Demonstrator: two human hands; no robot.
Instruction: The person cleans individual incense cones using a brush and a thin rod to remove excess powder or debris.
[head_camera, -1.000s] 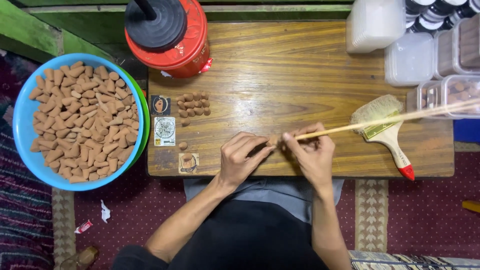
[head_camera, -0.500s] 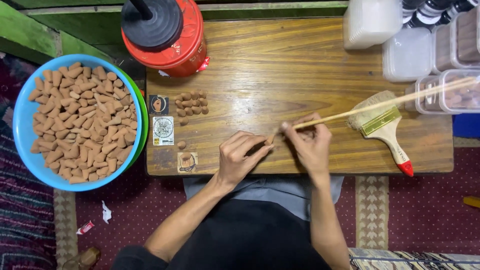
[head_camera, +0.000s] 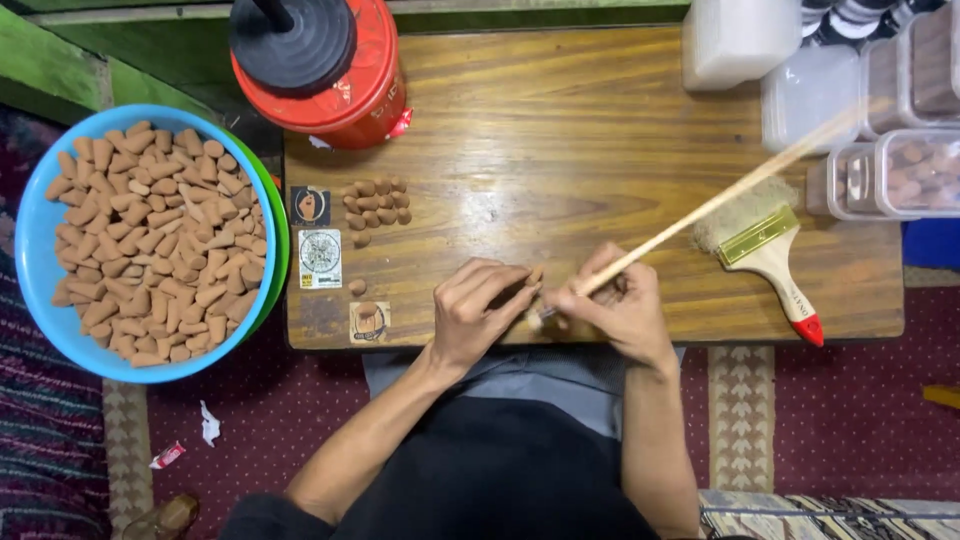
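Swinging upward since half a second ago, the far tip of the thin wooden stick (head_camera: 720, 198) now rises toward the clear plastic boxes (head_camera: 900, 170), where before it lay flatter across the brush. Right hand (head_camera: 612, 305) fingers are pinched around the stick's near end; left hand (head_camera: 482, 305) fingers are pressed together on a small brown cone (head_camera: 537, 274) that meets that end. Its long axis runs diagonally, from the fingers away and to the right, blurred at the far part.

Just left of the fingers, loose cones (head_camera: 375, 202) sit in a small cluster on the wooden counter (head_camera: 560, 120). Right of the fingers lies a paintbrush (head_camera: 770, 255) with a red-tipped handle. Farther left, a blue bowl (head_camera: 30, 250) is heaped with the same brown cones. Beyond, a red tub (head_camera: 345, 85) with a black lid stands at the counter's far edge, and the boxes to the right hold brown pieces. Patterned dark red carpet (head_camera: 830, 400) covers the floor.
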